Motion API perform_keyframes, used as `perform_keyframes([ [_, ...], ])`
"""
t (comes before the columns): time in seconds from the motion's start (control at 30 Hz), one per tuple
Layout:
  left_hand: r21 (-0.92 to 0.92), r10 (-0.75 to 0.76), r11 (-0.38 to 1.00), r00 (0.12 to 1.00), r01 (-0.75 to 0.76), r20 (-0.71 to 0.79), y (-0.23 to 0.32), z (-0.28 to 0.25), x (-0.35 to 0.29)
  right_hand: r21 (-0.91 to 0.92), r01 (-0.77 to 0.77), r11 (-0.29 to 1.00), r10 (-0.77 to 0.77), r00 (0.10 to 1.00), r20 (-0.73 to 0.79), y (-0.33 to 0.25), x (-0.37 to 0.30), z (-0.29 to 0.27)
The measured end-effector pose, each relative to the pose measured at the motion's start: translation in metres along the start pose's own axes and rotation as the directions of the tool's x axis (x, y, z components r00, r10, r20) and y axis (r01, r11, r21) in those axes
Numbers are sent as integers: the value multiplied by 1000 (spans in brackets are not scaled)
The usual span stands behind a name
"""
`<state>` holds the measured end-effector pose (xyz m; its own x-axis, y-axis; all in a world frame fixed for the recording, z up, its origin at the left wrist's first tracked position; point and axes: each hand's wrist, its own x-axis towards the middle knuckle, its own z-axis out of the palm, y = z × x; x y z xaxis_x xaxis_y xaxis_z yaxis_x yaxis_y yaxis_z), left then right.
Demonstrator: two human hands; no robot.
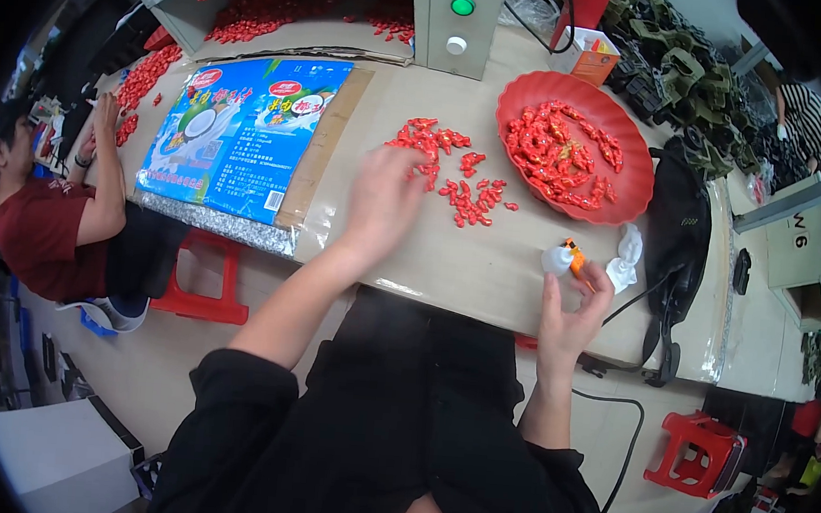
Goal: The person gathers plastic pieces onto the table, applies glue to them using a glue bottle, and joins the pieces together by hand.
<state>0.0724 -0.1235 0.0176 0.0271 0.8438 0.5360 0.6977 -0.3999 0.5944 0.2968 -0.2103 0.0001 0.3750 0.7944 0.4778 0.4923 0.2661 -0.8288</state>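
Observation:
My left hand (383,204) reaches over the table to the near-left side of a loose heap of small glossy red pieces (429,140). It is smeared by motion, and its fingertips are hidden among the pieces, so its grip does not show. A smaller cluster of the same red pieces (473,202) lies just right of it. My right hand (574,318) is by the table's front edge with thumb and fingers apart. Just beyond its fingertips is a small white and orange object (559,260), whose kind I cannot make out. Crumpled white tissue (627,257) lies to its right.
A red scalloped bowl (643,140) holds many red pieces with gold spots. Flattened blue printed cardboard (237,137) covers the table's left. A grey post with a green button (462,7) stands behind. A black bag (680,220) lies right; a co-worker (57,219) sits left.

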Motion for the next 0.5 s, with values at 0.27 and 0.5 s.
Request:
perform_keyframes([
  [0.27, -22, -307, 949, 936, 315, 174, -9, -25, -12, -98, -73, 992, 88, 983, 162, 2, 6, 5],
  [0.5, -761, -169, 435, 874, 481, 456, 14, -14, -45, 609, -471, 638, 246, 874, 418, -21, 5, 5],
])
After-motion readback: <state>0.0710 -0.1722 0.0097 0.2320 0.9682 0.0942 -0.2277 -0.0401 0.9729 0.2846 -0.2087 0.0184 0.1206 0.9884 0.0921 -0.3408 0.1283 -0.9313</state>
